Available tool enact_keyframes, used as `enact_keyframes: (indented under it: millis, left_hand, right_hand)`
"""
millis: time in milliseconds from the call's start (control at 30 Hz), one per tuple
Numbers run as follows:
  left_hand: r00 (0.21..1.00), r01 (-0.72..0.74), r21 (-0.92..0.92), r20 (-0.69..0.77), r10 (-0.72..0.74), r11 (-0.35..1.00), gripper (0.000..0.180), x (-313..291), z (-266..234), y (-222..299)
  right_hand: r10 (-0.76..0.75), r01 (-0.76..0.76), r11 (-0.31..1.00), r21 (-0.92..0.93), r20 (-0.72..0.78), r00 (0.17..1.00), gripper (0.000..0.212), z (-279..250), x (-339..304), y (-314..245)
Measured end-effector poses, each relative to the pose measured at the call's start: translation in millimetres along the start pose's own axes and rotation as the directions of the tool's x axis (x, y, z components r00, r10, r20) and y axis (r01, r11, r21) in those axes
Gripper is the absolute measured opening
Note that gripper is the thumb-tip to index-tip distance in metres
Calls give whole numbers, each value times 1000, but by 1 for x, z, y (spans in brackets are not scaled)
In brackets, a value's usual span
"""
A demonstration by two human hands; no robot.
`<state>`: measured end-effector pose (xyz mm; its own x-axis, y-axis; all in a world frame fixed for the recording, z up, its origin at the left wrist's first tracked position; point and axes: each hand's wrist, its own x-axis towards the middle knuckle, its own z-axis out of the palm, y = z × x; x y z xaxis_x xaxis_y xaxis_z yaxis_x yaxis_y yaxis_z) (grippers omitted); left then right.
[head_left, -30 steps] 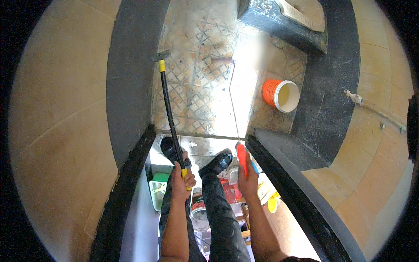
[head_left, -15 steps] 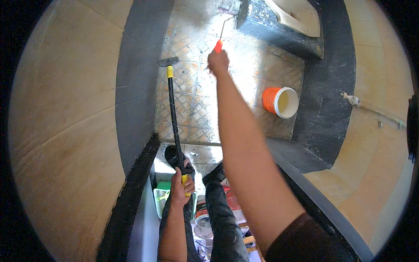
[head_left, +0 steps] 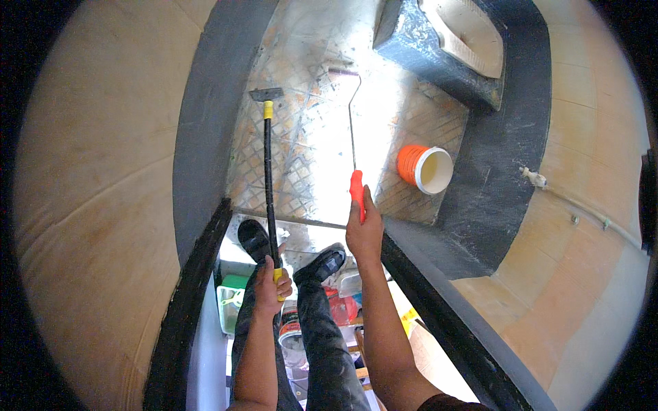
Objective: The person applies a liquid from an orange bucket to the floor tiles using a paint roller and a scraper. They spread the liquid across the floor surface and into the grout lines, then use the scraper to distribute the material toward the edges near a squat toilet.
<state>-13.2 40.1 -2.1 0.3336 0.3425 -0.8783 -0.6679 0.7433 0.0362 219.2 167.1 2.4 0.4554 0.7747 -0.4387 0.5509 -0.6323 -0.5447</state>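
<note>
My left hand (head_left: 269, 286) is closed around the yellow grip of a long-handled scraper (head_left: 269, 164). Its black pole runs away from me, ending in a flat, wide head over the tiled floor (head_left: 298, 137). In my right hand (head_left: 366, 233) is a paint roller (head_left: 356, 183), its red handle pinched between thumb and fingers. A thin bent wire frame leads out to the narrow roller, which lies over a bright, shiny patch of floor; I cannot tell whether it touches. Right of the roller's handle, an orange bucket (head_left: 407, 164) with a white rim leans toward me, with something pale inside.
A squat toilet (head_left: 473, 38) sits on a raised dark block at the far right. Dark bands (head_left: 205, 137) line the lower walls. A pipe with a tap (head_left: 533, 177) juts from the right wall. Around my feet are a green-and-white tray (head_left: 229, 308) and a paint-stained bucket (head_left: 291, 332).
My right hand has drawn back toward me, bringing the roller away from the toilet block to mid-floor. The left hand keeps its hold on the scraper. The view has shifted slightly.
</note>
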Motion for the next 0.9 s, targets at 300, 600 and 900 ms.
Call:
enact_keyframes:
  millis: [300, 600, 900]
  left_hand:
    - [998, 34, 67, 52, -37, 997, 65, 10, 16, -2]
    - [1000, -27, -3, -15, 27, 1000, 61, 1, 14, 14]
    - [999, -40, 64, -30, 42, 997, 61, 2, 24, 30]
  right_hand:
    - [-409, 320, 792, -519, -62, 911, 31, 51, 274, -35]
    - [-151, 135, 971, 198, 68, 986, 44, -3, 272, -105]
    - [253, -254, 967, 0, 106, 962, 53, 31, -10, -30]
